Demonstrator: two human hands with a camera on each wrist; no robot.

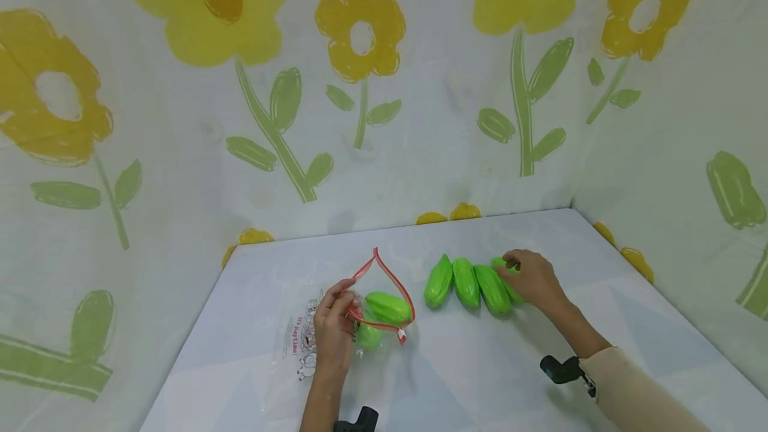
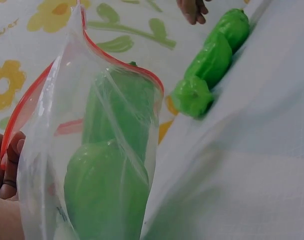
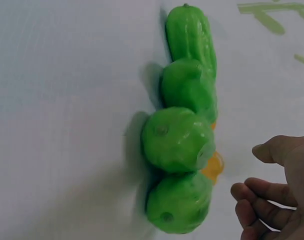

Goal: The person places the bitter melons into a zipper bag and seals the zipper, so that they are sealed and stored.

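In the head view my left hand (image 1: 334, 325) pinches the edge of a clear zip bag (image 1: 282, 359) with a red seal, its mouth spread open. Two glossy green cucumber-like vegetables (image 1: 389, 308) lie inside; the left wrist view shows them through the plastic (image 2: 109, 185). To the right, several matching green vegetables (image 1: 465, 283) lie side by side in a row. My right hand (image 1: 534, 280) hovers over the rightmost one, partly covering it in the head view. Its fingers are loosely bent and hold nothing; the right wrist view shows a gap between this hand (image 3: 276, 190) and the green vegetables (image 3: 177, 140).
The white table (image 1: 456, 372) carries a faint pale-blue pattern. A white cloth wall (image 1: 420, 172) printed with yellow flowers stands behind it and along both sides. Black wrist cameras (image 1: 561, 370) sit on both forearms. Cartoon print (image 1: 307, 339) marks the bag's front.
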